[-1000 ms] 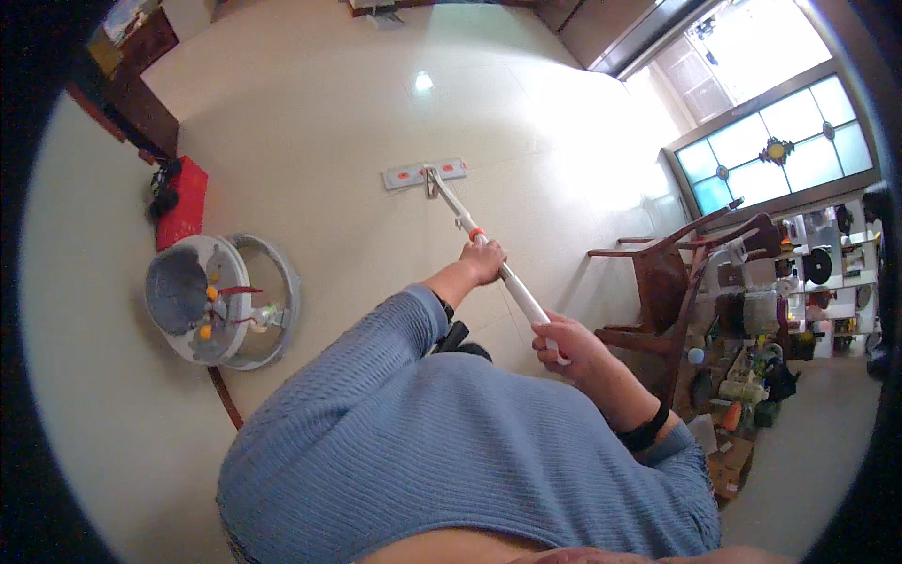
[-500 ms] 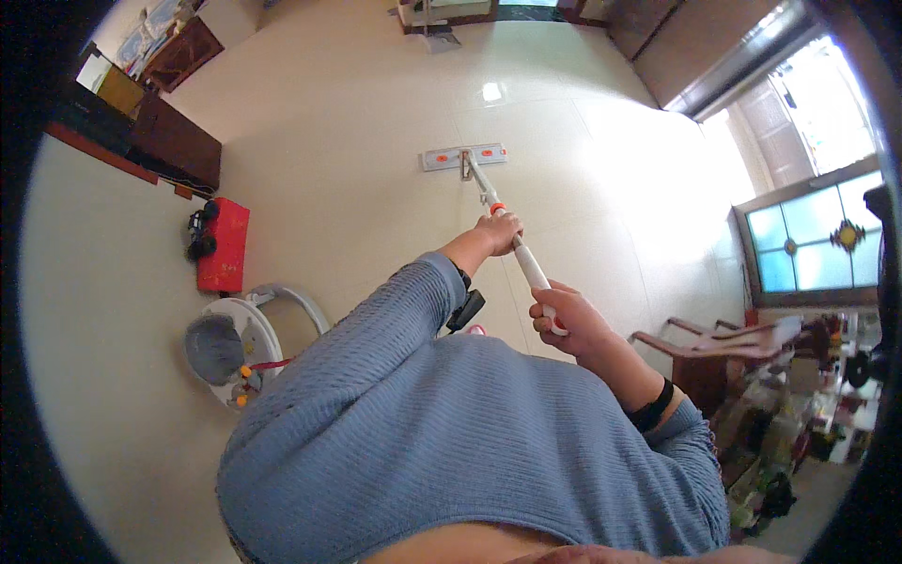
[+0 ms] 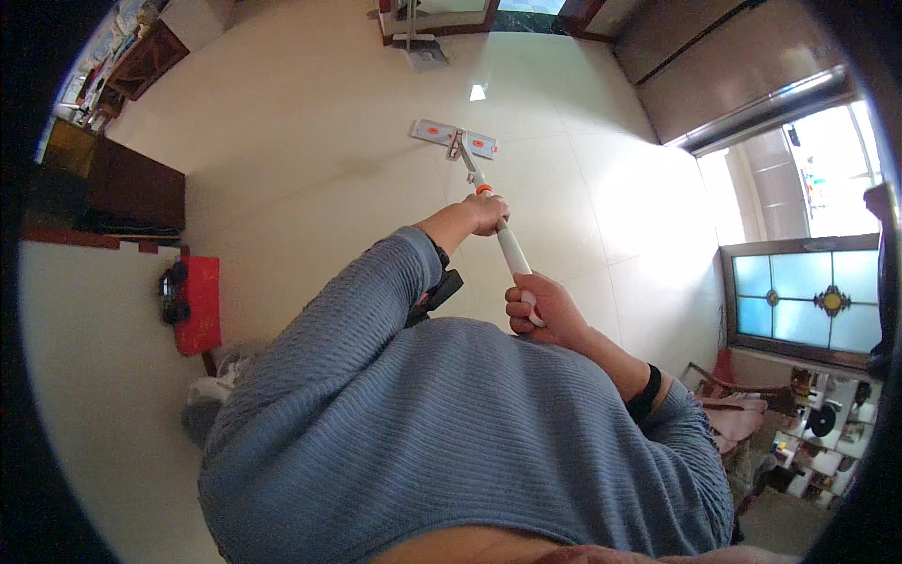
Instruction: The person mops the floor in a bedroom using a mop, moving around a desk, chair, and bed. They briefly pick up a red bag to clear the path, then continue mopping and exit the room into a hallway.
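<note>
A flat mop [image 3: 511, 250] with a white and grey handle slants away from my body over the pale tiled floor. My left hand [image 3: 488, 214] is wrapped round the shaft just below an orange ring. Lower down, by the handle's end, my right hand [image 3: 545, 305] grips the white part with curled fingers. The rectangular mop head [image 3: 455, 139], light grey with orange-red spots, is at the far end, tilted with its right side nearer me. Whether its whole underside touches the floor I cannot tell.
On the left stand a dark cabinet [image 3: 141, 183] and a red box [image 3: 199, 305] with a black toy vehicle beside it. A grey-white object [image 3: 221, 381] is partly behind my left arm. At right are a stained-glass panel [image 3: 799, 299] and a wooden chair [image 3: 742, 390]. A dustpan [image 3: 427, 54] stands far ahead.
The mop head has moved farther off and slightly left, and has turned from nearly level to slanted. Both hands keep their hold. The surroundings have shifted in view as I moved.
</note>
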The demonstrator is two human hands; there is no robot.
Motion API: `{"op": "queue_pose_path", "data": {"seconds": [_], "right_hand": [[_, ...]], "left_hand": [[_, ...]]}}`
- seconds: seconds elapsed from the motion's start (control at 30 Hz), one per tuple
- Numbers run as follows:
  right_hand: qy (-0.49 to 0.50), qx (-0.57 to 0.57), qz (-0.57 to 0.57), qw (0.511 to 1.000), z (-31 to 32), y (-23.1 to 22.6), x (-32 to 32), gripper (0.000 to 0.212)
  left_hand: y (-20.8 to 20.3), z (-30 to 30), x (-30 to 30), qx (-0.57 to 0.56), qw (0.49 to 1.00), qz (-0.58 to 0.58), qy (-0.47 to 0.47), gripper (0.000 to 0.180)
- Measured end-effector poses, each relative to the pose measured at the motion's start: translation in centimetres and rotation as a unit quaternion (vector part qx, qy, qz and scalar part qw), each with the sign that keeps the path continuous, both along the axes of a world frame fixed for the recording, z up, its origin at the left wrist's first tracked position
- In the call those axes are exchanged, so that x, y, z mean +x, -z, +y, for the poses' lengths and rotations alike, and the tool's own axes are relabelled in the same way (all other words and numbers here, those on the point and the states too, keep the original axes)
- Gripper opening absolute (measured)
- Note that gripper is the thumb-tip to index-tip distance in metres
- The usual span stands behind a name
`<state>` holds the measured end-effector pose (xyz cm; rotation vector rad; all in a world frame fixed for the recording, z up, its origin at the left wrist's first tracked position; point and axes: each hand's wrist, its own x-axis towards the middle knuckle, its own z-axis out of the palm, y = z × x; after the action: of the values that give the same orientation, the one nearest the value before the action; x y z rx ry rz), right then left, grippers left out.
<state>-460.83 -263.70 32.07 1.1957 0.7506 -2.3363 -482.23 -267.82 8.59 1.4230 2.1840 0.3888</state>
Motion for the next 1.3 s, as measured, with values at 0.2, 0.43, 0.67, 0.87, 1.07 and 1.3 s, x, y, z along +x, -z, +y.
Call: {"op": "queue_pose_path", "data": {"seconds": [0.2, 0.43, 0.67, 0.87, 1.07, 1.3], "right_hand": [[0.027, -0.019, 0.006, 0.999, 7.4, 0.5, -13.8, 0.017], [-0.021, 0.035, -0.02, 0.999, 20.4, 2.0, -25.3, 0.014], [-0.109, 0.12, -0.041, 0.986, 36.7, -1.5, -39.1, 0.017], [-0.316, 0.249, -0.044, 0.914, 47.2, -4.5, -46.6, 0.029], [-0.554, 0.446, -0.042, 0.702, 57.7, -4.3, -55.8, 0.052], [-0.684, 0.575, -0.072, 0.443, 71.6, -8.4, -71.0, 0.067]], "left_hand": [[0.1, 8.3, -14.2, -0.039, 0.999, -0.005, 0.03, 0.02], [3.0, 20.1, -25.4, 0.043, 0.999, 0.0, -0.02, 0.017], [2.0, 33.8, -36.4, 0.133, 0.985, -0.004, -0.114, 0.012], [0.3, 42.7, -39.8, 0.148, 0.963, 0.028, -0.225, 0.024], [1.5, 52.2, -47.3, 0.243, 0.939, 0.124, -0.21, 0.032], [-1.0, 65.7, -63.7, 0.209, 0.976, -0.036, -0.047, 0.048]]}}
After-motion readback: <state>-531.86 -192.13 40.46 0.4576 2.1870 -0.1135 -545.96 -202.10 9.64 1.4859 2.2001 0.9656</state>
